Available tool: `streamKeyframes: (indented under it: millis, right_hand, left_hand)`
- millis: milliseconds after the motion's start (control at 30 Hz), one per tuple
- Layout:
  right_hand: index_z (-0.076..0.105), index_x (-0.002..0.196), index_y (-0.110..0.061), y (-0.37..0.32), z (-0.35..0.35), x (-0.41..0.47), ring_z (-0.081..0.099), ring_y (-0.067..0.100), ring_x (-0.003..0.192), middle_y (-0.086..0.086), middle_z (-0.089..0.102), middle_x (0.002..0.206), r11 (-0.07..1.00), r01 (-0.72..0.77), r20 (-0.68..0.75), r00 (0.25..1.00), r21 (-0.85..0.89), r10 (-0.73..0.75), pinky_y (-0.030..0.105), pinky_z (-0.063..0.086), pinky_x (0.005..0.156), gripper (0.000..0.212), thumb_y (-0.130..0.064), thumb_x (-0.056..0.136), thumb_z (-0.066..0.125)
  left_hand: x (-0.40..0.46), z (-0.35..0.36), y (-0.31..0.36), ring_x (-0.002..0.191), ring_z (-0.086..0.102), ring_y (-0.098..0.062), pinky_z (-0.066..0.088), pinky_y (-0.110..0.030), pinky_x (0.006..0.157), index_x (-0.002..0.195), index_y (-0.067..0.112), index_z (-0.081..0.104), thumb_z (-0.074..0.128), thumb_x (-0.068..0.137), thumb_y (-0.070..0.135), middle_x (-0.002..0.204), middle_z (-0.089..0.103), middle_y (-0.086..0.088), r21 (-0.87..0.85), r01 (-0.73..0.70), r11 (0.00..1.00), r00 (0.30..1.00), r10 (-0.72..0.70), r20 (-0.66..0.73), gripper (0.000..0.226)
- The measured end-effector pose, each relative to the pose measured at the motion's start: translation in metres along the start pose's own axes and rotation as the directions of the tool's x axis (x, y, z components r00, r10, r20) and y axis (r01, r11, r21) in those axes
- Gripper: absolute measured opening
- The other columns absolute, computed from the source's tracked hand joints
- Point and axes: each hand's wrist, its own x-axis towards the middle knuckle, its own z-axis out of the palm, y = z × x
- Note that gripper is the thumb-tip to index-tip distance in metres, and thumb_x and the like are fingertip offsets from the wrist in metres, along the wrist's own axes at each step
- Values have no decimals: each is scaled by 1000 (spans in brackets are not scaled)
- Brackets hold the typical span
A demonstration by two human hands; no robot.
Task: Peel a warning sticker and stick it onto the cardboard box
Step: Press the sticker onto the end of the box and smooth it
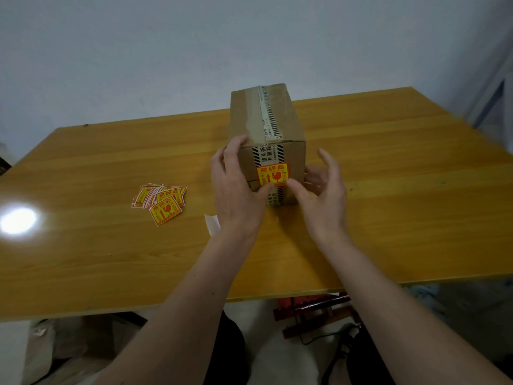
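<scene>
Head view: a person is sitting at a yellow wooden tabletop [388,190], both bare hands working at the near face of the cardboard box [277,118].
Box place: it is standing at about 12 o'clock from the hands, near the tabletop's middle, sealed with striped printed tape [267,107] running over its top and down the near face.
Warning sticker: the orange and yellow warning sticker [272,175] is lying on the near face of the box, over the tape, looking flat against it.
Left grip: the left hand [236,190] is wrapping the box's left edge, fingers curling onto the side and thumb pressing the sticker's lower left corner.
Right grip: the right hand [319,195] is released, fingers spread and relaxed, with its thumb pushing at the sticker's lower right corner.
Progress: peeling seems done and the sticker is already on the box; what is left, by my judgement, is smoothing it down and letting go.
Spare stickers: a loose pile of stickers [161,200] is lying at 9 o'clock from the box, well apart from it.
Backing: a white scrap of backing paper [212,224] is showing just beside the left wrist.
Obstacles: nothing is standing between the hands and the box.
Below: red stool-like frame [311,309] and a dark cable [333,345] are lying on the floor under the tabletop edge.
</scene>
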Motion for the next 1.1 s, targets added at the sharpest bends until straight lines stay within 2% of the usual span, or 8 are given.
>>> streamKeyframes:
  millis: [133,233,333,500,667,900,967,1100]
  right_hand:
    - [47,127,-20,10,6,8,57,14,104,0,58,119,980,28,81,997,-199,-12,25,47,82,61,-37,75,73]
    - [49,124,-19,9,9,13,56,15,100,2,55,119,967,17,68,998,-256,0,26,48,78,61,-44,73,73]
    - [51,120,-16,7,10,16,57,17,99,3,56,116,960,16,45,999,-278,-4,28,48,77,58,-43,73,73]
    - [54,114,-15,9,9,20,58,18,97,5,60,112,957,-1,29,1000,-291,10,30,51,78,52,-37,72,76]
    - [56,103,-15,12,4,20,59,17,89,8,63,106,950,-12,36,999,-313,25,24,46,70,41,-28,71,79]
    - [52,98,-18,-2,7,24,60,19,83,3,63,96,913,-24,52,997,-408,50,27,42,58,54,-48,62,80]
    - [53,96,-18,-4,6,23,59,19,80,1,63,92,904,-32,50,997,-426,59,28,42,58,53,-49,63,80]
    - [58,96,-16,-8,-1,23,56,13,69,-5,58,77,908,-39,75,994,-417,78,20,37,51,44,-41,67,79]
  left_hand:
    - [2,-1,-2,121,40,-12,28,2,79,132,33,33,86,58,16,133,43,-2,24,-14,1000,999,13,30,93]
    - [2,-1,-3,119,41,-12,28,0,82,133,33,33,86,57,16,132,44,-2,15,-13,1000,999,13,35,94]
    - [2,-2,-4,116,41,-11,30,0,82,134,33,32,87,57,18,132,44,-2,21,-15,1000,999,14,40,96]
    - [3,-4,-3,116,44,-16,35,-18,90,132,38,31,88,54,18,127,42,-5,9,5,1000,998,-6,56,98]
    - [3,-4,-3,115,44,-18,35,-18,88,133,36,31,89,52,19,125,43,-7,50,-16,999,998,13,65,101]
    - [6,-9,-4,105,39,-9,38,-20,89,133,33,32,90,51,24,123,44,-6,57,-34,998,996,29,85,101]
    - [8,-10,-5,107,43,-12,40,-22,91,132,32,34,90,50,25,122,44,-6,50,-42,998,995,38,88,100]
    - [10,-13,-9,107,46,-14,47,-29,93,131,34,36,89,52,23,117,40,1,35,-55,998,993,51,103,96]
